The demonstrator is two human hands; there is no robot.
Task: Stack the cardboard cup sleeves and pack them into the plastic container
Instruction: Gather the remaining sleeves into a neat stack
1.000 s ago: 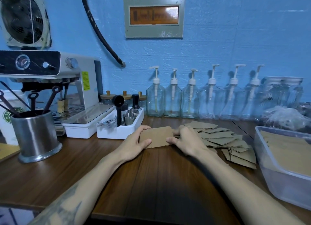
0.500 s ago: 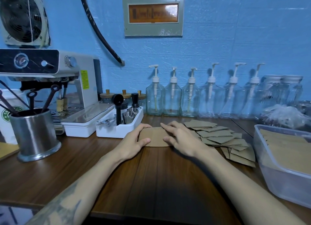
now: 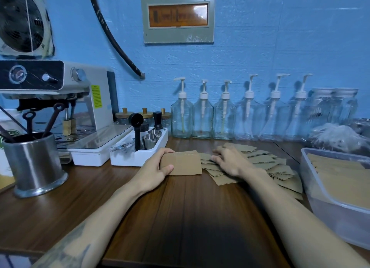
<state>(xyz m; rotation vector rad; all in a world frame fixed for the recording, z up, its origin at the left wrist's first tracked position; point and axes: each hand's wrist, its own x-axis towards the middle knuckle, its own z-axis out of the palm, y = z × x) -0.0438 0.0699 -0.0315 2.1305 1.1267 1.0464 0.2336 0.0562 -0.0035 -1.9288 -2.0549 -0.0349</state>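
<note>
My left hand (image 3: 155, 172) grips a small stack of cardboard cup sleeves (image 3: 184, 163) at its left end, thumb curled over the near edge and fingers wrapped round the far edge, the stack lying flat on the wooden counter (image 3: 180, 217) at about twelve o'clock from me. My right hand (image 3: 230, 160) lies just to the right of that stack, palm down on the loose pile of sleeves (image 3: 260, 163), fingers spread and nearly straight, pressing on the top pieces and pinching nothing that I can see. The loose pile fans out toward two o'clock, the sleeves overlapping at odd angles, the nearest ones poking out from under my right wrist. At three o'clock sits the plastic container (image 3: 328, 213), clear-walled, with flat brown sleeves already lying inside it; it stands just beside the right edge of the pile. Along the blue wall at one o'clock runs a row of glass pump bottles (image 3: 203, 117). At eleven o'clock a white tray (image 3: 140, 155) with small metal cups and a black scoop stands just beyond my left hand, and beside it, at ten o'clock, the espresso machine (image 3: 60, 99). A steel utensil pot (image 3: 34, 163) stands at nine o'clock with dark handles sticking out.
</note>
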